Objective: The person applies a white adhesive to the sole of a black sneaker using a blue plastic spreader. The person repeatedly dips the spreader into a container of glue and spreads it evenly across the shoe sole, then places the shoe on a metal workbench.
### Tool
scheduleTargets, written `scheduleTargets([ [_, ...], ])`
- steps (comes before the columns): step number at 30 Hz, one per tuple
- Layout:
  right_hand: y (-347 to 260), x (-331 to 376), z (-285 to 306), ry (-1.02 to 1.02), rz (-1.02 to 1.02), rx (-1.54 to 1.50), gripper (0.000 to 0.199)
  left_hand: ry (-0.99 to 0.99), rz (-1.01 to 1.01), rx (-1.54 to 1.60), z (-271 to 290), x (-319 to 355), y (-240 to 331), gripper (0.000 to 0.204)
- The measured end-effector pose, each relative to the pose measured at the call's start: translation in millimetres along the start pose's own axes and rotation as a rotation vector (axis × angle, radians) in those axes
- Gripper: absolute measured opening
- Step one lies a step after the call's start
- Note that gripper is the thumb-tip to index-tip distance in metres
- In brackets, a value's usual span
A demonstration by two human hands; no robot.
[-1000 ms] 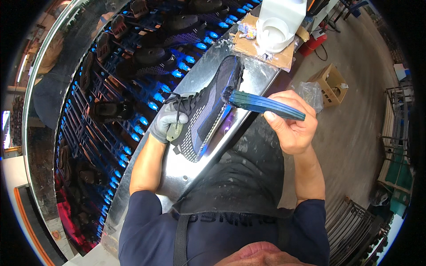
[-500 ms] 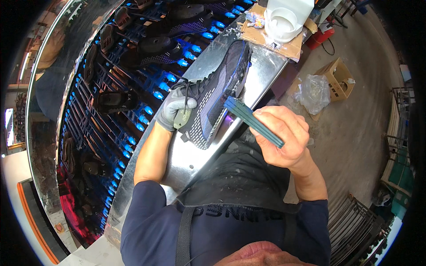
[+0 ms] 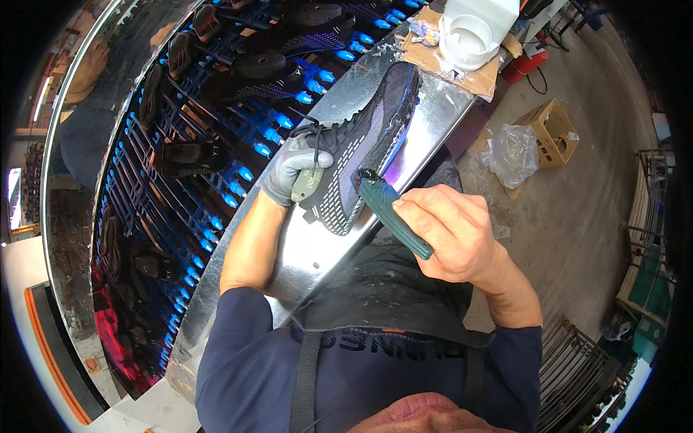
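Observation:
My left hand (image 3: 290,173), in a grey glove, is closed around the ankle end of a dark shoe upper (image 3: 361,137) with white dashes and loose black laces. A grey-green piece (image 3: 307,185), seemingly part of a last, shows beside my thumb. The shoe lies tilted with its toe pointing away and its bottom edge turned toward my right hand. My bare right hand (image 3: 455,231) grips the ribbed dark green handle of a brush (image 3: 393,216). The brush's dark bristle end touches the bottom edge of the shoe near the heel half.
A metal ledge (image 3: 296,252) runs under the shoe. Left of it, a rack conveyor with blue-tipped rods (image 3: 238,189) carries several shoes (image 3: 191,159). At the far end, a white container (image 3: 469,40) stands on cardboard (image 3: 426,61). A carton (image 3: 556,137) and plastic bag (image 3: 514,151) lie on the floor.
The brush has moved toward the heel along the shoe's bottom edge, with my right hand coming lower and slightly left. My left hand still holds the shoe, which has shifted slightly in view.

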State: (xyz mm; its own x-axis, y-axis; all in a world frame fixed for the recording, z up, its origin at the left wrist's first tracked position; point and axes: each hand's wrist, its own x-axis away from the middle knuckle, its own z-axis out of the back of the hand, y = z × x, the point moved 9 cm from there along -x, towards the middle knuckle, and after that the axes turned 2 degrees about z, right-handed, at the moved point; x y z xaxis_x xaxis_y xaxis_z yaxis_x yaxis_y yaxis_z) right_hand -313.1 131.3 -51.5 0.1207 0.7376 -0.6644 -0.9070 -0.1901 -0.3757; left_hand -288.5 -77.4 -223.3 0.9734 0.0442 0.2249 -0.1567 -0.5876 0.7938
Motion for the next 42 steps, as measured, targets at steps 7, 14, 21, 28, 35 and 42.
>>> scheduleTargets([
  [7,-10,-5,-10,-0.232,0.052,-0.072,0.043,-0.043,0.002,0.031,-22,-1,11,0.075],
  [14,118,-1,53,0.07,-0.215,0.033,0.015,-0.125,-0.063,0.169,-13,-5,9,0.057],
  [21,291,2,120,0.281,-0.787,0.234,0.022,-0.002,-0.077,0.342,10,-11,-4,0.056],
  [28,326,-23,85,-0.022,-0.738,0.514,0.026,0.054,-0.095,0.318,9,-5,-4,0.059],
  [35,379,59,83,0.511,-1.139,-0.452,0.023,0.125,-0.162,0.261,-1,-5,17,0.053],
  [42,395,132,66,0.588,-1.104,-0.938,0.02,0.104,-0.123,0.406,-23,-27,37,0.042],
])
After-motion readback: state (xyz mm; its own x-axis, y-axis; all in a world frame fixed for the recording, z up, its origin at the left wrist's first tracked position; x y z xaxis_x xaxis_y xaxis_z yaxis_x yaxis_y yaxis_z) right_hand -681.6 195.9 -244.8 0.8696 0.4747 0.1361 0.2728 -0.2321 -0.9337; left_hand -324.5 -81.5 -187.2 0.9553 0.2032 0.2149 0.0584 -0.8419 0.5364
